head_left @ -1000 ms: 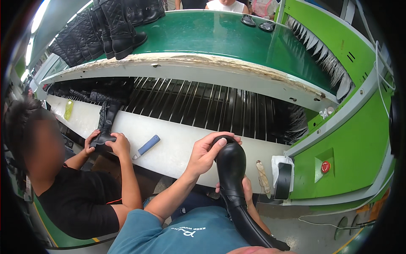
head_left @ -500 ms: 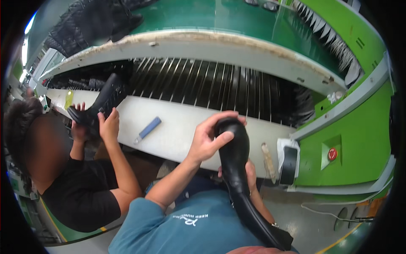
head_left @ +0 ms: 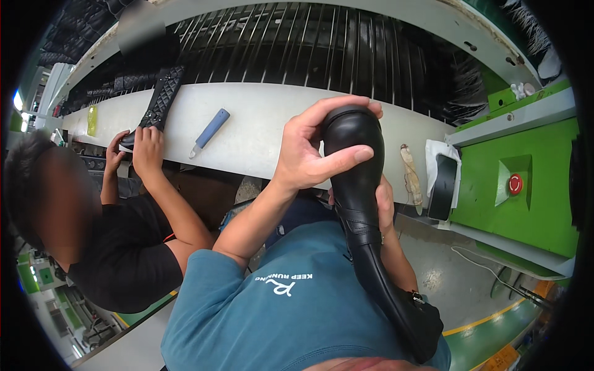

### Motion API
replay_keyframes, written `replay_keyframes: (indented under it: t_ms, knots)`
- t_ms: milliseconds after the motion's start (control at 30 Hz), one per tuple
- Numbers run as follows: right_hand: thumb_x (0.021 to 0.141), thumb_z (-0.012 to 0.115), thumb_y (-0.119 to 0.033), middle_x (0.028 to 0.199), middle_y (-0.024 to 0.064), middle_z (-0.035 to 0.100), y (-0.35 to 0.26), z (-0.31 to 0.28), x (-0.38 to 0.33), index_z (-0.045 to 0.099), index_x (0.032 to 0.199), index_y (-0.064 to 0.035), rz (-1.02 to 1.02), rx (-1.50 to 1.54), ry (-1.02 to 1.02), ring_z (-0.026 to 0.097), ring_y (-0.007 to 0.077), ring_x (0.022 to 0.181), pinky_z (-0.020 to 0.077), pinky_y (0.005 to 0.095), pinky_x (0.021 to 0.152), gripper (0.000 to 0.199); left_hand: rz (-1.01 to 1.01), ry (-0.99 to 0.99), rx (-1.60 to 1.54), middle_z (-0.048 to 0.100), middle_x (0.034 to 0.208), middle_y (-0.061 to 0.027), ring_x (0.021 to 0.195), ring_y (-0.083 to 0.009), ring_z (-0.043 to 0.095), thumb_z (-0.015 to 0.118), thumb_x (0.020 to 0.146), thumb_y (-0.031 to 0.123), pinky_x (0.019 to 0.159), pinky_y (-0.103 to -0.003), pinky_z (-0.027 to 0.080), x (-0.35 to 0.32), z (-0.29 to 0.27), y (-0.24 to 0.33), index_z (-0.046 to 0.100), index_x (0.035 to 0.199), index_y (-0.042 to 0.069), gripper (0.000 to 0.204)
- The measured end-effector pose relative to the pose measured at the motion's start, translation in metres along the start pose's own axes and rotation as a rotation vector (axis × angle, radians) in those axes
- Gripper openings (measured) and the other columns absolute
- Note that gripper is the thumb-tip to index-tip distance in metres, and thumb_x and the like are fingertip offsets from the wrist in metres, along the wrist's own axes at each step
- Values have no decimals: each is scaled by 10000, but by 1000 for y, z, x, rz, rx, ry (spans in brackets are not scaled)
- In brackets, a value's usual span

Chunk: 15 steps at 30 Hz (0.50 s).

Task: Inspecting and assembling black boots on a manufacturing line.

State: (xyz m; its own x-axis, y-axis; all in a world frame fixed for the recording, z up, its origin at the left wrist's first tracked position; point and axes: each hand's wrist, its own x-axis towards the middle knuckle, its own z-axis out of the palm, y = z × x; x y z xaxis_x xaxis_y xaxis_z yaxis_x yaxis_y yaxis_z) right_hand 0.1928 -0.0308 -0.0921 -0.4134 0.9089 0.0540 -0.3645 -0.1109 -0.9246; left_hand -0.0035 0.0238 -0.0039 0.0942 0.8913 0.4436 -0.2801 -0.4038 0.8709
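Note:
A tall black boot is held in front of my chest, its rounded toe pointing away and its shaft running down toward my body at the lower right. My left hand is closed around the toe, the thumb lying across the upper and the fingers over the far tip. On the boot's right side, my right hand grips it near the ankle; most of its fingers are hidden behind the boot. Past the ankle, a strap crosses the boot, and a small buckle shows farther down.
A blue-handled tool and a worn, wrapped blade-like tool lie on the white ledge. Metal rollers run behind it. At left a co-worker handles a quilted black boot. A green machine panel with a red button stands right.
The view has tipped down toward the ledge. Still in both my hands, the boot shows more of its strap. The co-worker's boot is now lower, against the ledge.

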Motion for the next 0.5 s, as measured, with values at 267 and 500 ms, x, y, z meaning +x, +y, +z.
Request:
replay_keyframes:
  t_ms: [267,500]
  knots:
    - [1072,438,-796,1046,243,753,-4,-1,1,541,1400,104,-6,-41,9,782,276,884,648,362,747,963,9,0,29,754,1351,-274,1234,-351,758,858,895,98,1080,-474,625,2,1,-2,646,1421,-95,599]
    - [1059,455,-806,1036,243,751,-1,-4,2,567,1368,106,32,-40,15,782,280,870,649,370,743,970,3,10,19,768,1315,-274,1219,-357,767,846,892,75,1070,-480,633,4,2,-3,657,1405,-93,571]
